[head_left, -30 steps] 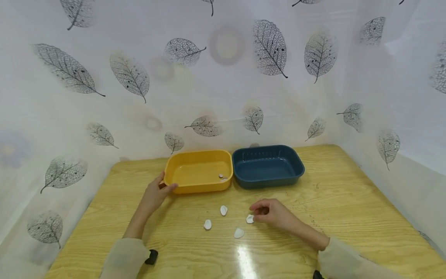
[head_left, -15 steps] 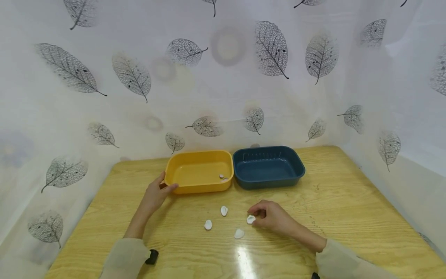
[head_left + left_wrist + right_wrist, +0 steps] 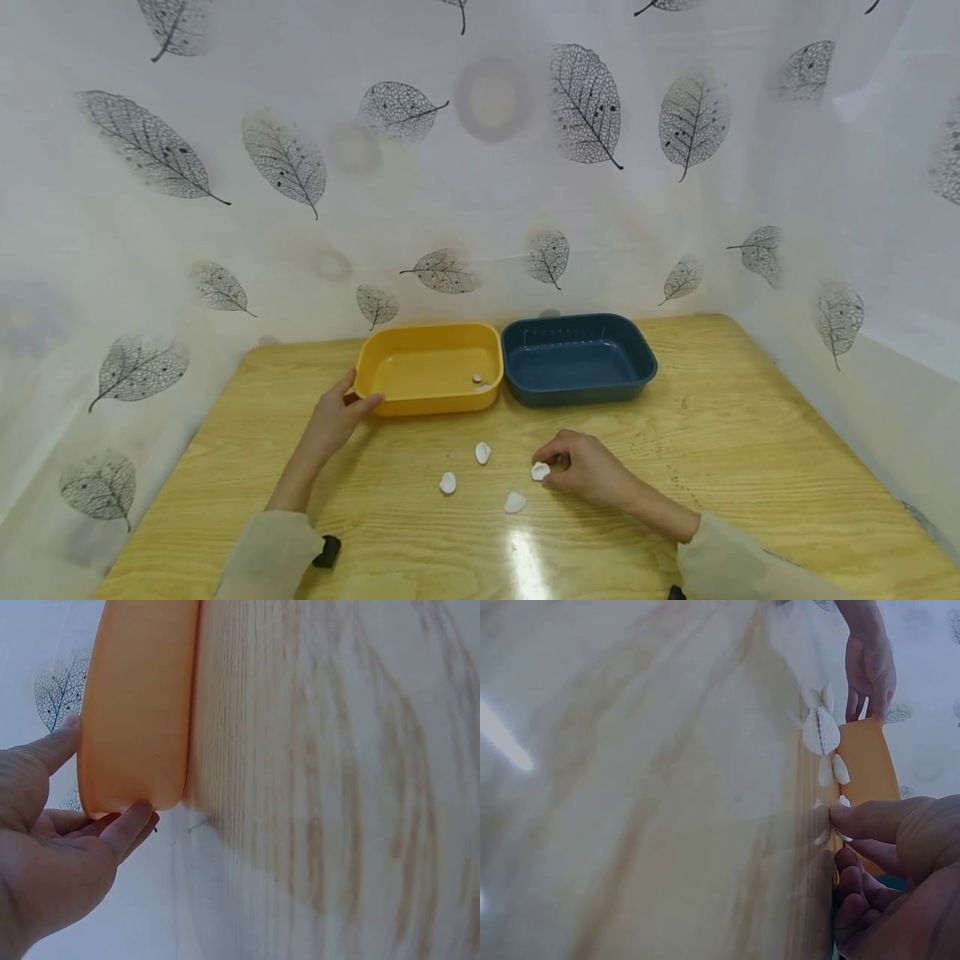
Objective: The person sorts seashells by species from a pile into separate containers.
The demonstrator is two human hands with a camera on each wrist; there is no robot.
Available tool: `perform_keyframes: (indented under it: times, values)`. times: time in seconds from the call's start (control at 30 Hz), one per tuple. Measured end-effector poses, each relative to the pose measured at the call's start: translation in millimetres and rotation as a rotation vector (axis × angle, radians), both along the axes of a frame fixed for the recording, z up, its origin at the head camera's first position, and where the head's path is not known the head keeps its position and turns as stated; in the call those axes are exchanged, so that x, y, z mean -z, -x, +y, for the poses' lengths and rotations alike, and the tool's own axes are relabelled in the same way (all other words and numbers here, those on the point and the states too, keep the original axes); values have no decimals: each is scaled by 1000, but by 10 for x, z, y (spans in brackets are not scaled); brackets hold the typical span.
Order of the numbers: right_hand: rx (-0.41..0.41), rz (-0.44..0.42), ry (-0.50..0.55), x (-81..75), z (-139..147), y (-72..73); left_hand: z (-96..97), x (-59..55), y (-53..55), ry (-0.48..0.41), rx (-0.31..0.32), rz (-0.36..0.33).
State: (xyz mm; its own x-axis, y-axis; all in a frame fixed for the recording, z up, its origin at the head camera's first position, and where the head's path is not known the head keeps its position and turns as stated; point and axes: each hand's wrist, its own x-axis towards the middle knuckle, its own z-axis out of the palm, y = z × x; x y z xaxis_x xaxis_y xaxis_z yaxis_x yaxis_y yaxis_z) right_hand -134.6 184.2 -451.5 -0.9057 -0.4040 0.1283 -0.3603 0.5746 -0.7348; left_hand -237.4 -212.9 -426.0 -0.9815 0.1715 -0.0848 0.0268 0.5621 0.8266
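In the head view my left hand (image 3: 335, 421) holds the left front corner of a yellow plastic bin (image 3: 427, 406), its thumb over the front rim. The left wrist view shows that hand's fingers (image 3: 129, 829) curled against the end of the bin. A white seashell (image 3: 540, 472) lies on the table between the thumb and fingers of my right hand (image 3: 588, 468), which pinches it. Close by on the wood are three more shells: one to the left (image 3: 482, 452), a lower-left shell (image 3: 447, 483) and a flatter shell (image 3: 514, 502).
A dark blue bin (image 3: 576, 392) stands right against the yellow one. Small pinkish pieces (image 3: 477, 380) lie in the yellow bin's right end. Behind the wooden table (image 3: 720, 433) hangs a white leaf-print curtain (image 3: 480, 192).
My right hand has shifted slightly left and its fingers have closed in around the shell. My left hand stays on the yellow bin, and the other shells have not moved.
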Motion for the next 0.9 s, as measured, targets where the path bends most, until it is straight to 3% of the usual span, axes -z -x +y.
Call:
perform_keyframes:
  times: [0.67,0.9]
  values:
    - [47,-121,29,-73,31,22,-10,-5,-23,-17,5,-6]
    - [90,-85,36,-144,109,107,-9,-22,-18,9,1,4]
